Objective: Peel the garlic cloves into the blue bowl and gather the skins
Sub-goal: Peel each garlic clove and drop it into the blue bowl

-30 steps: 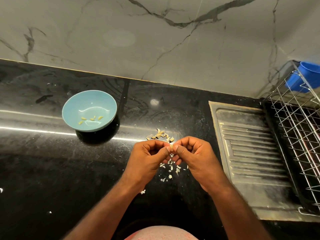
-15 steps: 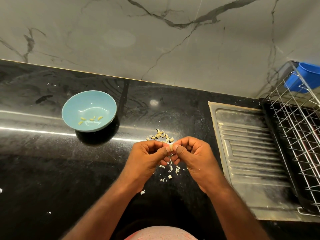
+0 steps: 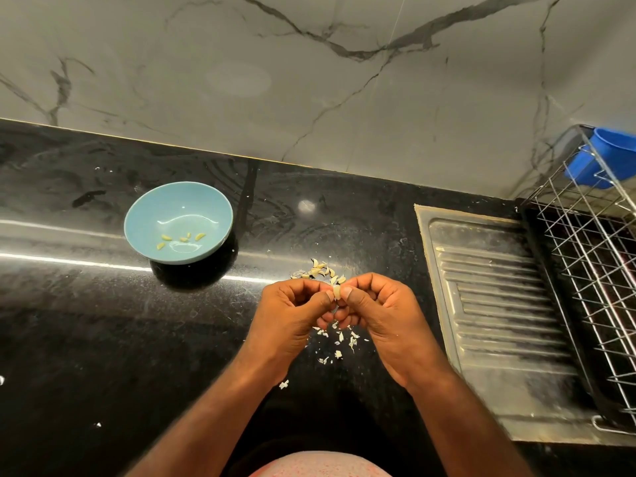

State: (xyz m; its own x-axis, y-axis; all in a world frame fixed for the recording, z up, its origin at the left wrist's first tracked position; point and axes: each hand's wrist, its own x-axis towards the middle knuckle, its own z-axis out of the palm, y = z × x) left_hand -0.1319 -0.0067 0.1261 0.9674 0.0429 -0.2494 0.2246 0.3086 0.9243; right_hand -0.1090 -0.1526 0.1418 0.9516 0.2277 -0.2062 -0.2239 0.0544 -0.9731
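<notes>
Right of the bowl (image 3: 137, 220), the clove (image 3: 337, 291) showed only as a pale sliver; the thumbs of the left hand (image 3: 292, 316) and right hand (image 3: 383, 316) covered the rest. The knuckles hid the near edge of the pile of cloves (image 3: 321, 270), and the fingers overlapped some skins (image 3: 340, 338). The bits (image 3: 182, 238) in the bowl were too small to tell, perhaps peeled garlic. Far right of the bowl, the picture's edge cut the wire rack (image 3: 592, 256) and blue tub (image 3: 607, 160).

Bowl (image 3: 151, 215) left of clove pile (image 3: 318, 270)
</notes>
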